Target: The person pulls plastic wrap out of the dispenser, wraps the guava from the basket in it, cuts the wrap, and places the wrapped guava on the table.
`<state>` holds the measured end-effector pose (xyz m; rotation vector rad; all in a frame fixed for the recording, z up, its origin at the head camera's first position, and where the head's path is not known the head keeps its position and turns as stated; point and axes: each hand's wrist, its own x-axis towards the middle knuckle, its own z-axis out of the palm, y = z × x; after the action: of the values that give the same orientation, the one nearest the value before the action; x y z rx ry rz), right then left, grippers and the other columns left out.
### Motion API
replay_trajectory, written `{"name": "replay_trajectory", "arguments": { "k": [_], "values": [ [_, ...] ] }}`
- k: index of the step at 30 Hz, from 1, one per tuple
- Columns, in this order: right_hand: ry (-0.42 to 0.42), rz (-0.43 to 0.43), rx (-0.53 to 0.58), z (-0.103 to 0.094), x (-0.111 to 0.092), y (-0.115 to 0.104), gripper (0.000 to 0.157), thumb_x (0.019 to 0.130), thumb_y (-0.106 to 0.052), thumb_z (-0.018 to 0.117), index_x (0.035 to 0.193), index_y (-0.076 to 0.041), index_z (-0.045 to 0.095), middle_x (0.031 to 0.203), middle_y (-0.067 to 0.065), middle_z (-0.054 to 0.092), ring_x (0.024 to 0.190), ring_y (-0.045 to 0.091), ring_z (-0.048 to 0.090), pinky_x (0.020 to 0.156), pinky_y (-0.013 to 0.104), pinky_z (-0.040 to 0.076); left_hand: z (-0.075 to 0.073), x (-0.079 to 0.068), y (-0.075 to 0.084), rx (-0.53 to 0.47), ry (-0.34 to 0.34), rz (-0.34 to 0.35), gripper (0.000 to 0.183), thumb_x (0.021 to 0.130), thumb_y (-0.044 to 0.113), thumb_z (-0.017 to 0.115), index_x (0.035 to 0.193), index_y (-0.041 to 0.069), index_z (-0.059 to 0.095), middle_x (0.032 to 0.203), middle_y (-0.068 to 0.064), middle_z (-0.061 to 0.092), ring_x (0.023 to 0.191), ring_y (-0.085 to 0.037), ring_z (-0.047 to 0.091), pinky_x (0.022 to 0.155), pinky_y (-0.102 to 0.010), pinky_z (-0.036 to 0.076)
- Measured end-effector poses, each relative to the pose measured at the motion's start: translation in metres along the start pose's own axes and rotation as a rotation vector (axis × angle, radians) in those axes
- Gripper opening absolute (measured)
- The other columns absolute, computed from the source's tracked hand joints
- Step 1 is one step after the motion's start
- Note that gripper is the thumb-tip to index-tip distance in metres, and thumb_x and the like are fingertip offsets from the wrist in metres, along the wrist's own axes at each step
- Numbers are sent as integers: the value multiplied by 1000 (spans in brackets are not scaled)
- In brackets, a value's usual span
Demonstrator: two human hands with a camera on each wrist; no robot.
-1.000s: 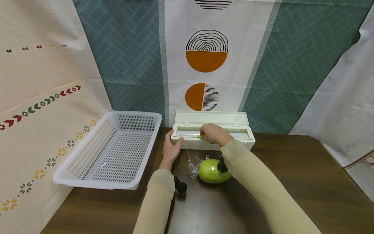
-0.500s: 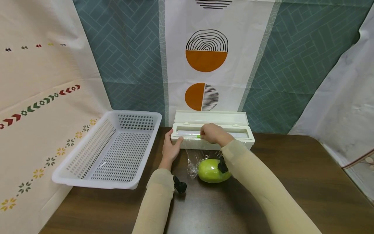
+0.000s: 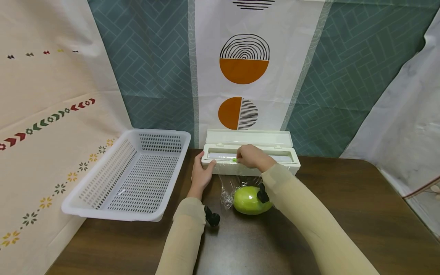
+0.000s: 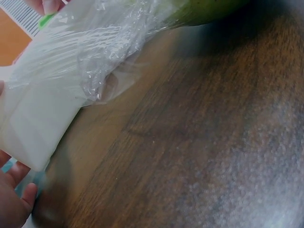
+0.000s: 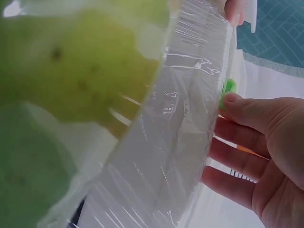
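Observation:
A white cling film dispenser [image 3: 254, 170] stands at the back of the table with its lid raised. My left hand [image 3: 201, 176] holds the dispenser's left end, thumb in front and fingers round the side. With thumb and fingers my right hand [image 3: 253, 157] pinches the green slide cutter [image 5: 228, 90] on the front edge. Clear cling film [image 4: 107, 42] stretches from the dispenser down to a green, melon-like fruit [image 3: 251, 201] on the table. The film covers the fruit at least partly and bunches at its left side. My right wrist camera hides some of the fruit.
A white slotted plastic basket [image 3: 156, 214] stands on the left of the brown wooden table [image 3: 343, 214]. Behind the dispenser hangs a patterned cloth [image 3: 244, 19]. A cream cloth with flower and arrow motifs [image 3: 51, 152] hangs at the left.

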<state>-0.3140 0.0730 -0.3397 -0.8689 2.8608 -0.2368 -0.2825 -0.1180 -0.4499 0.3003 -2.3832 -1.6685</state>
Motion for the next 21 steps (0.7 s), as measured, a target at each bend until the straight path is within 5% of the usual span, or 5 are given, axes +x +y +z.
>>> {"name": "replay_trajectory", "arguments": {
  "k": [21],
  "values": [
    [8, -21, 4, 1, 0, 4, 17, 93, -16, 58, 93, -4, 71, 89, 8, 69, 75, 18, 59, 76, 35, 51, 1, 1, -2, -6, -4, -1, 62, 89, 47, 57, 143, 34, 30, 152, -3, 31, 140, -30, 28, 108, -62, 14]
  ]
}}
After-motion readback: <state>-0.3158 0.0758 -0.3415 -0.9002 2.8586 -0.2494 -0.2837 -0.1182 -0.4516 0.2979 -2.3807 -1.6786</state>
